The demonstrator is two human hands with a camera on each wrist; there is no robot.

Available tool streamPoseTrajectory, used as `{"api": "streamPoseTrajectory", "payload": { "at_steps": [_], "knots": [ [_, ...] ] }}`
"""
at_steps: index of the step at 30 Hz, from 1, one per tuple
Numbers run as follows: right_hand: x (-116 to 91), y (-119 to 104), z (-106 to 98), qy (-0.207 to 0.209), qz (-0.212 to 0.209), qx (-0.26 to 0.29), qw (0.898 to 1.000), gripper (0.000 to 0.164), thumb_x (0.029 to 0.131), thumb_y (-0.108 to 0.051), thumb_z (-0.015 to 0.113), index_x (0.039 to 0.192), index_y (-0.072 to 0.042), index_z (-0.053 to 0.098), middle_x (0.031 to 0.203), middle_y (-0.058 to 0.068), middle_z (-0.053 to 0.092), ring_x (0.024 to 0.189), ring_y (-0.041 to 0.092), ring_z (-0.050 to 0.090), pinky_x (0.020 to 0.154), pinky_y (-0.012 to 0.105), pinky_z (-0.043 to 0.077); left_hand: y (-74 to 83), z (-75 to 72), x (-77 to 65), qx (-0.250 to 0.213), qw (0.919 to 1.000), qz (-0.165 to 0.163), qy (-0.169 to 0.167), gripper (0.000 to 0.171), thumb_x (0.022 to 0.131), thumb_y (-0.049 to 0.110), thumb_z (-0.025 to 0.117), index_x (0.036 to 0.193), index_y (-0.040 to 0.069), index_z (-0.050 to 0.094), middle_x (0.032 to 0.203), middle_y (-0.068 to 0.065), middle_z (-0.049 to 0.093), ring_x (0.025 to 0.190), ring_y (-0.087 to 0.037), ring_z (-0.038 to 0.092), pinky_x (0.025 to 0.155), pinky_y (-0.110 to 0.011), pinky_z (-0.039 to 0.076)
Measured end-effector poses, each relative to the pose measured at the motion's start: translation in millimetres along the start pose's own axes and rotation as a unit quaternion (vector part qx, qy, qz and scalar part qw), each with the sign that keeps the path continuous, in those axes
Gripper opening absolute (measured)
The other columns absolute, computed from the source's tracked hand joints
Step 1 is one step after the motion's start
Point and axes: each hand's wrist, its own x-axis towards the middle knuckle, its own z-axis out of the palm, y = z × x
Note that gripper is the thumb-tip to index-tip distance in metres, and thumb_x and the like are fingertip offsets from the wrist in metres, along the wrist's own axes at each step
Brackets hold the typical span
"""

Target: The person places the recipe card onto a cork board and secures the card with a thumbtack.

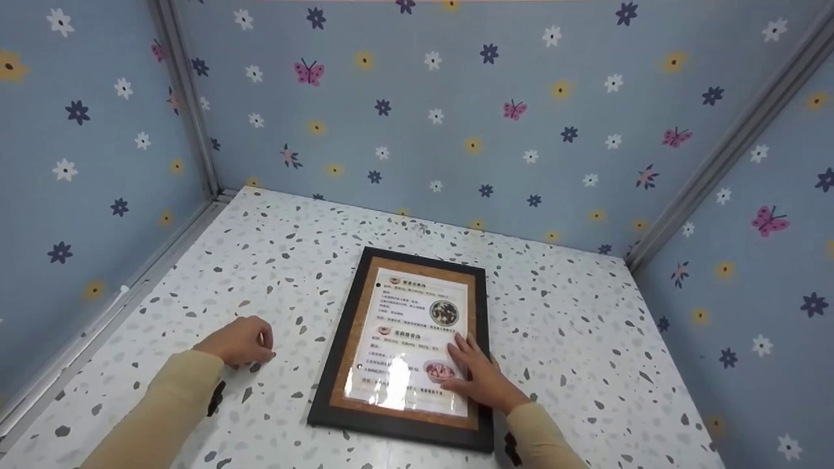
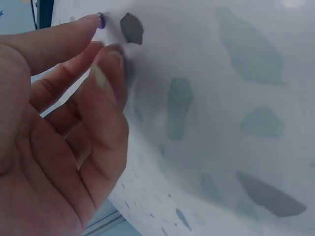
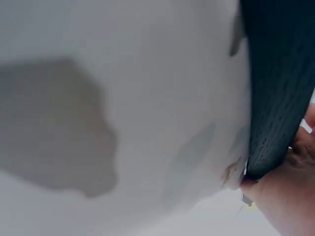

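Observation:
A black picture frame (image 1: 401,426) lies flat on the speckled table. Inside its brown border (image 1: 366,306) sits a printed sheet (image 1: 417,306) with text and two food pictures, glare covering its lower part. My right hand (image 1: 482,378) rests on the frame's right side, fingers spread over the sheet's edge. The right wrist view shows that hand (image 3: 290,191) against the dark side (image 3: 275,98) of the frame. To the left of the frame, my left hand (image 1: 238,342) lies at the table with loosely curled fingers. Nothing shows within the left hand (image 2: 74,123) in its wrist view.
The white speckled table (image 1: 560,326) extends around the frame. Blue panels (image 1: 430,143) with flowers and butterflies stand at the back, left and right. Grey metal posts (image 1: 189,98) join them at the corners. A rail runs along the left edge.

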Motion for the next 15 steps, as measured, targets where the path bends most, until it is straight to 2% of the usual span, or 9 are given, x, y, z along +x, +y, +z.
{"api": "streamPoseTrajectory", "payload": {
  "at_steps": [5,11,13,14,15],
  "knots": [
    [0,2,2,0.008,-0.021,0.012,1.000,0.085,0.089,-0.046,0.070,0.153,-0.004,0.034,0.163,0.013,0.014,0.149,0.037,0.004,0.113,0.061,0.013,-2.1,5.8,1.0,0.015,0.9992,0.029,0.023,0.006,0.083,0.007,0.069,0.081,0.011,0.065,0.067,-0.002,0.058,0.057,-0.017,0.053,0.053,-0.032,0.044],
    [-3,2,3,0.018,-0.012,0.019,1.000,0.085,0.086,-0.043,0.074,0.152,-0.005,0.035,0.163,0.013,0.015,0.149,0.038,0.005,0.112,0.063,0.012,-2.6,9.0,6.2,0.015,0.9980,0.049,0.037,0.003,0.082,0.009,0.069,0.084,0.009,0.066,0.070,-0.004,0.058,0.059,-0.019,0.053,0.054,-0.036,0.043],
    [-4,3,4,0.018,-0.020,0.020,0.999,0.083,0.087,-0.042,0.073,0.153,-0.007,0.036,0.163,0.012,0.015,0.149,0.036,0.006,0.112,0.064,0.013,-0.8,7.8,1.8,0.008,0.9967,0.069,0.041,0.001,0.084,0.008,0.066,0.083,0.008,0.065,0.071,-0.004,0.057,0.059,-0.018,0.052,0.054,-0.035,0.042],
    [-5,1,3,0.024,-0.029,0.013,0.999,0.083,0.088,-0.041,0.073,0.153,-0.008,0.034,0.164,0.010,0.014,0.149,0.034,0.004,0.113,0.062,0.012,6.8,5.7,-5.0,0.002,0.9956,0.083,0.043,0.003,0.086,0.008,0.064,0.083,0.007,0.064,0.071,-0.004,0.056,0.058,-0.017,0.051,0.055,-0.035,0.041],
    [-7,0,2,0.030,-0.041,0.005,0.999,0.083,0.088,-0.041,0.073,0.154,-0.009,0.033,0.164,0.010,0.012,0.150,0.033,0.004,0.113,0.061,0.012,22.4,2.0,-17.6,0.007,0.9941,0.095,0.052,0.005,0.087,0.006,0.061,0.082,0.005,0.062,0.071,-0.006,0.055,0.056,-0.016,0.049,0.054,-0.034,0.040]
  ]
}}
